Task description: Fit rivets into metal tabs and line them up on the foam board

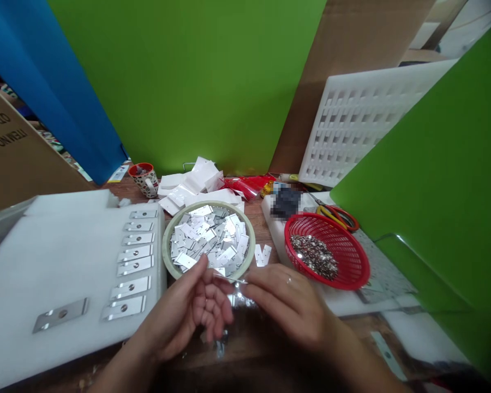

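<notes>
Head view: left hand [196, 311] and right hand [288, 305] pinch a thin shiny metal strip [231, 279] between fingertips, just before the pale round bowl of silver plates [168, 229]; it looks light, stiff, slippery, best gripped by its ends

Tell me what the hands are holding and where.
A thin metal plate, edge-on, pinched at its ends: left hand at one, right hand at the other.
</notes>
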Demonstrator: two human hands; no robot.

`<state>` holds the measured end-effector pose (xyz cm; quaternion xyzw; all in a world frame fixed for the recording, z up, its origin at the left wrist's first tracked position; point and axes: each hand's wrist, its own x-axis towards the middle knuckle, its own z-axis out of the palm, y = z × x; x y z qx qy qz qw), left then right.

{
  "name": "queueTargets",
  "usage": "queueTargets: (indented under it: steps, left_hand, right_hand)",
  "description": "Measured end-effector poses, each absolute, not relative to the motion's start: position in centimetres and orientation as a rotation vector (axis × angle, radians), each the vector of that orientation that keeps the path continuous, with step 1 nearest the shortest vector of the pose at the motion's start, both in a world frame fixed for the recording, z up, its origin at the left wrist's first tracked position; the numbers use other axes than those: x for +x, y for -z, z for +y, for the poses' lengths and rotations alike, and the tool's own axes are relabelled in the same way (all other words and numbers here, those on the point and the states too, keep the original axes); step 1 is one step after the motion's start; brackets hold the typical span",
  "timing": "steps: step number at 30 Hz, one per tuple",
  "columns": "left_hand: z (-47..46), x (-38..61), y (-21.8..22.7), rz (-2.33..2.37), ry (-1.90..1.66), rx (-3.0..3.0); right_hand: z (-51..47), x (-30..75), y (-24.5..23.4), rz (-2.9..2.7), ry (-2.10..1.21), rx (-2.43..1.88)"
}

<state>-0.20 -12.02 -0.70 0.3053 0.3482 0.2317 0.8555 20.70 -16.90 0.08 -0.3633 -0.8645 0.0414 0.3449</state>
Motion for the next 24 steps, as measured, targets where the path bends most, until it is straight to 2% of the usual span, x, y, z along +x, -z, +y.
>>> queueTargets:
  steps: [4,8,11,19,24]
  left_hand:
    - [-11.9,-0.5,1.0,0.807,-0.495,0.675]
    - [-12.0,-0.6,0.8,0.924,-0.565,0.912]
    - [-12.2,-0.6,0.6,0.978,-0.549,1.080]
    - [-12.5,-1.6,0.5,0.969,-0.607,1.120]
    - [-12.3,-2.4,0.7,0.958,-0.599,1.139]
  right_hand:
    - [-16.9,21.1,-0.4,-2.320,-0.083,-0.893]
    - [-16.8,20.1,-0.3,-1.851,-0.507,-1.221]
    - [-16.1,18.8,-0.4,-1.601,-0.856,-1.283]
    - [-13.5,16.8,-1.0,-1.344,-1.366,-1.283]
    - [-12.5,16.3,-1.0,-1.243,-1.546,-1.219]
